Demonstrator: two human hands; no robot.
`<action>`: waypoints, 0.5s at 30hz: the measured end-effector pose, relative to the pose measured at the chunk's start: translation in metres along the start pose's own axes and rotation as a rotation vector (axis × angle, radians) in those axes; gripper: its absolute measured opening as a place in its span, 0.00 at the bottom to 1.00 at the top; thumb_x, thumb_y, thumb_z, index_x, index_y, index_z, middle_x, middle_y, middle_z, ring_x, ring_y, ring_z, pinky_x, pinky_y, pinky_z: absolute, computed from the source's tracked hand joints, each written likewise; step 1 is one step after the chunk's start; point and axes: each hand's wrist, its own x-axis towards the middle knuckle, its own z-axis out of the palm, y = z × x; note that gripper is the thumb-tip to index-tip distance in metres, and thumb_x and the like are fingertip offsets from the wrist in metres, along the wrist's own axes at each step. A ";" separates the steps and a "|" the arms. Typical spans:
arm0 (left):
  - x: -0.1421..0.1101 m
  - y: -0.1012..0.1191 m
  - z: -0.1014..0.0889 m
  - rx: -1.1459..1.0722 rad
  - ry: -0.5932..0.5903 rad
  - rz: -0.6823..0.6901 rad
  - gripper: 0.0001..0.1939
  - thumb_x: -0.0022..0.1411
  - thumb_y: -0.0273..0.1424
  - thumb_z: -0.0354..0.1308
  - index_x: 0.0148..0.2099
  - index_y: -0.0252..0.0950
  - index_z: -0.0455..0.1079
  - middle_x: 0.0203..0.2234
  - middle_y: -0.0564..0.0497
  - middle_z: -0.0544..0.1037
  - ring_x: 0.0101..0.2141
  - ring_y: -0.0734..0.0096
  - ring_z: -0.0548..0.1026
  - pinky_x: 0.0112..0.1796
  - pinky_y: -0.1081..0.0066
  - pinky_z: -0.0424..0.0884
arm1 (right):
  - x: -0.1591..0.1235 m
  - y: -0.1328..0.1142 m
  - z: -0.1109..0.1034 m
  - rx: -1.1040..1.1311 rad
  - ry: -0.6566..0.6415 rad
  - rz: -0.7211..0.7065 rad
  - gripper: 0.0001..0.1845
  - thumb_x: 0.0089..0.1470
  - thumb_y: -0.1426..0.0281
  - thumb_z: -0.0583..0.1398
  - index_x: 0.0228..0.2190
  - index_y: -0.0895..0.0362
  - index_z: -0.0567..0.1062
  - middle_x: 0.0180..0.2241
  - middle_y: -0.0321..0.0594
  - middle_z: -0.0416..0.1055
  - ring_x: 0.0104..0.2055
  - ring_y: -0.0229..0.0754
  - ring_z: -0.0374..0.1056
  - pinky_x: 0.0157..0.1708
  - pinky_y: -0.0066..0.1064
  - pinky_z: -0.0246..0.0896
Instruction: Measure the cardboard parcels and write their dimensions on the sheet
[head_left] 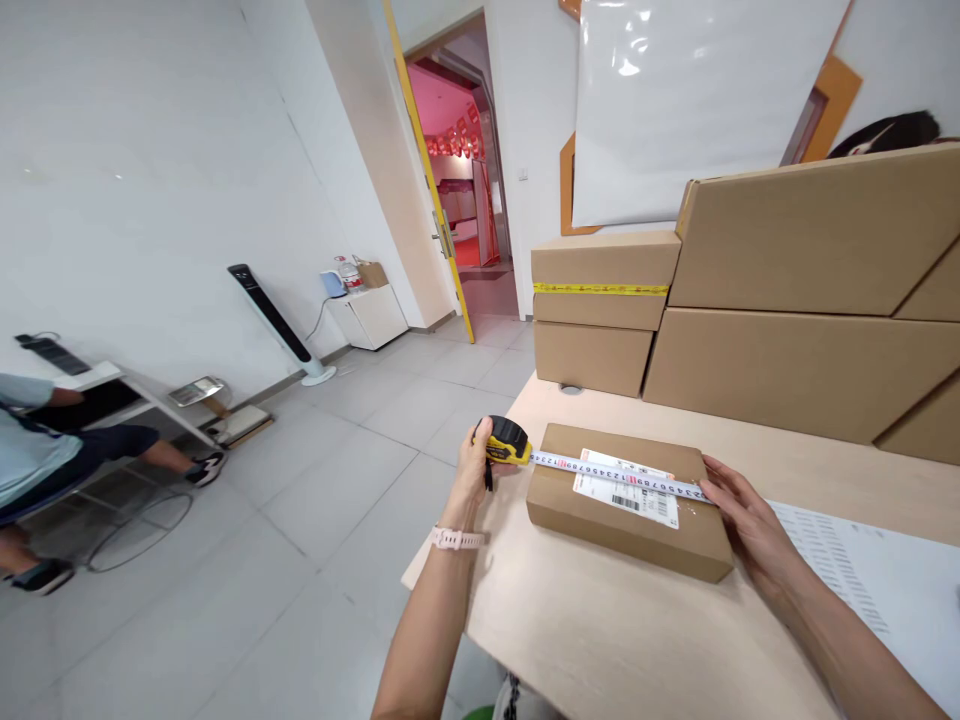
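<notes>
A small brown cardboard box (600,525) with a white shipping label (652,503) on its top lies on the table. My left hand (472,468) is wrapped round a yellow and black tape measure (507,441) just past the box's left end. From it the white blade (611,471) runs out across the box top, over part of the label. At the right end of the box, my right hand (746,510) pinches the tip of the blade against the edge, its other fingers along the box's side.
Large cardboard boxes (795,360) are stacked at the table's back right. Printed paper (870,570) lies at right on the pale wooden table (540,610). Across the floor, a seated person (45,450) is at far left, near a tower fan (270,315) and a platform scale (244,425).
</notes>
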 end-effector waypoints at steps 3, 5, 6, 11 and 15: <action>0.000 0.001 0.000 -0.001 -0.004 0.000 0.19 0.64 0.45 0.53 0.43 0.32 0.68 0.26 0.53 0.74 0.24 0.75 0.73 0.23 0.72 0.72 | 0.000 0.000 -0.001 0.006 -0.006 0.002 0.28 0.43 0.55 0.67 0.47 0.44 0.73 0.59 0.35 0.64 0.61 0.52 0.58 0.60 0.41 0.55; -0.001 0.001 0.000 0.000 -0.011 0.008 0.20 0.63 0.46 0.53 0.43 0.32 0.68 0.27 0.52 0.75 0.24 0.75 0.74 0.23 0.72 0.72 | 0.000 0.001 -0.001 0.016 -0.017 0.004 0.28 0.43 0.55 0.67 0.48 0.44 0.73 0.59 0.35 0.64 0.61 0.52 0.58 0.60 0.41 0.54; -0.001 0.001 0.000 0.000 -0.015 0.013 0.20 0.63 0.46 0.53 0.43 0.32 0.68 0.27 0.52 0.75 0.24 0.75 0.74 0.23 0.72 0.72 | 0.001 0.001 -0.002 0.022 -0.024 0.004 0.28 0.43 0.55 0.67 0.48 0.44 0.73 0.59 0.35 0.64 0.62 0.52 0.57 0.60 0.42 0.54; -0.002 0.000 0.000 0.002 -0.020 0.026 0.20 0.63 0.46 0.54 0.42 0.33 0.68 0.26 0.53 0.75 0.24 0.74 0.75 0.24 0.71 0.73 | 0.002 -0.001 -0.002 0.074 -0.051 0.027 0.27 0.42 0.57 0.68 0.47 0.44 0.73 0.60 0.34 0.63 0.62 0.52 0.57 0.60 0.42 0.53; -0.002 0.000 0.000 0.001 -0.019 0.029 0.21 0.61 0.48 0.55 0.41 0.33 0.68 0.26 0.52 0.75 0.25 0.71 0.76 0.24 0.69 0.74 | 0.001 -0.003 -0.001 0.103 -0.051 0.046 0.27 0.42 0.57 0.69 0.46 0.44 0.74 0.60 0.35 0.64 0.62 0.51 0.58 0.59 0.41 0.55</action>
